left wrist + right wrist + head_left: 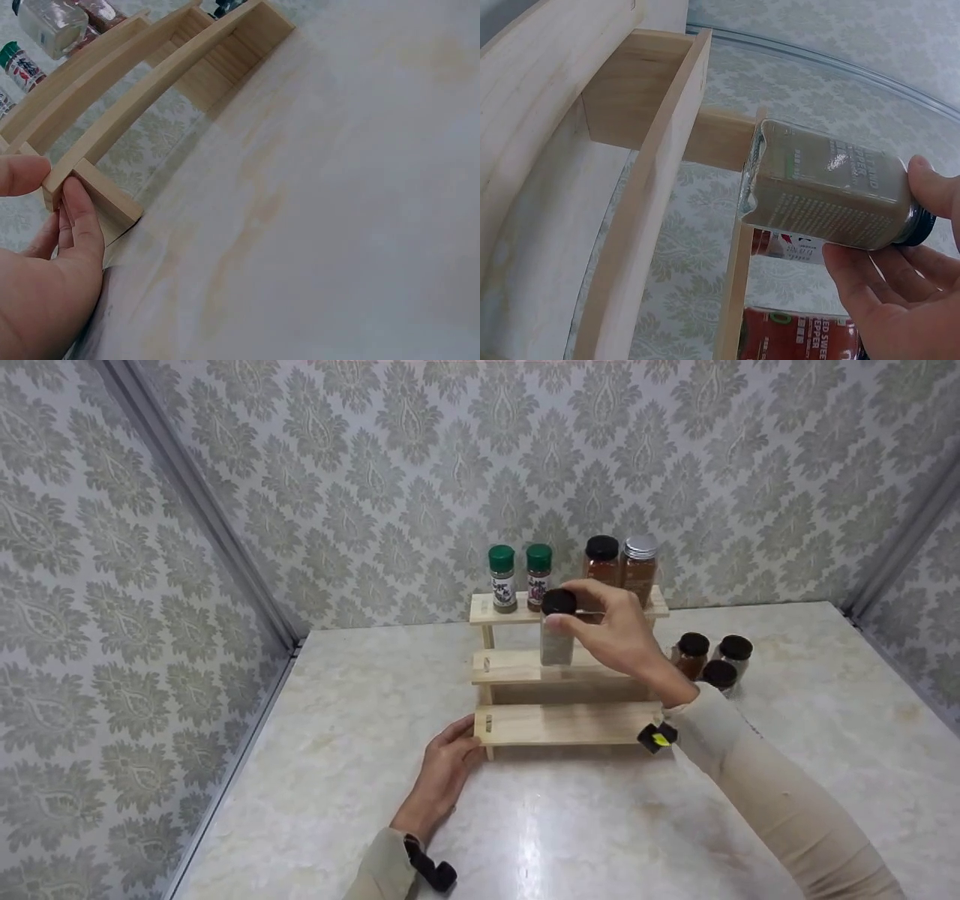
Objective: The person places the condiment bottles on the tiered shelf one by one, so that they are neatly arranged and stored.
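My right hand (619, 630) grips a clear spice jar (557, 641) by its black lid, holding it upright over the middle step of a wooden tiered rack (570, 725). In the right wrist view the jar (825, 184) shows pale powder and a printed label. My left hand (442, 769) pinches the front left corner of the rack's lowest step; in the left wrist view, thumb and fingers (84, 214) lie on either side of the board. On the top step stand two green-capped bottles (503, 581), a black-lidded jar (601, 556) and a silver-lidded jar (640, 570).
Three black-lidded jars (720, 675) stand on the marbled table (360, 697) just right of the rack. Patterned wall panels (420, 472) rise behind the table and at both sides, joined by grey metal posts (217, 532).
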The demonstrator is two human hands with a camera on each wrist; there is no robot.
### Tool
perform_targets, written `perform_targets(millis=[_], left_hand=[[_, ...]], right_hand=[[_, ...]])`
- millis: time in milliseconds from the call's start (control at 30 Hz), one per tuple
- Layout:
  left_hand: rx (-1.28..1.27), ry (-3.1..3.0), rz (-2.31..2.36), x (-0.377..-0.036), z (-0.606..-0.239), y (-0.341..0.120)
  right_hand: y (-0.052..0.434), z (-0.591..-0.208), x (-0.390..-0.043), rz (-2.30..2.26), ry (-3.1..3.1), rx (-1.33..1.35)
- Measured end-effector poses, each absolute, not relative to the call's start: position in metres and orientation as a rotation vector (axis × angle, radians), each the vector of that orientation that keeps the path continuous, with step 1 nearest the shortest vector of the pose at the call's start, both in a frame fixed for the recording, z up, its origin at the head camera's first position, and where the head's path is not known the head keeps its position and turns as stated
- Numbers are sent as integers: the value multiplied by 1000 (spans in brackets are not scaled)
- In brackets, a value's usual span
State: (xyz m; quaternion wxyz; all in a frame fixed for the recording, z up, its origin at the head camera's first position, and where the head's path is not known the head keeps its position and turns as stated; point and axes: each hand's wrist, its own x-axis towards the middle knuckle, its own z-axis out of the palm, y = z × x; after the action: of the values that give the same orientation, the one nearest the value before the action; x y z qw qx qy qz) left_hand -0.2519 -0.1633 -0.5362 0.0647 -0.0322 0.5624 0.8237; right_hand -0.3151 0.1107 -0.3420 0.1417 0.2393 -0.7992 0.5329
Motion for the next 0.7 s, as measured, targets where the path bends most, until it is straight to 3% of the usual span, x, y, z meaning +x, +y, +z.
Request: perform_targets(millis=[700], left_hand=[[-55, 1747, 2452, -251, -537, -165]], right_hand=[[54, -360, -331, 1651, -2226, 729]])
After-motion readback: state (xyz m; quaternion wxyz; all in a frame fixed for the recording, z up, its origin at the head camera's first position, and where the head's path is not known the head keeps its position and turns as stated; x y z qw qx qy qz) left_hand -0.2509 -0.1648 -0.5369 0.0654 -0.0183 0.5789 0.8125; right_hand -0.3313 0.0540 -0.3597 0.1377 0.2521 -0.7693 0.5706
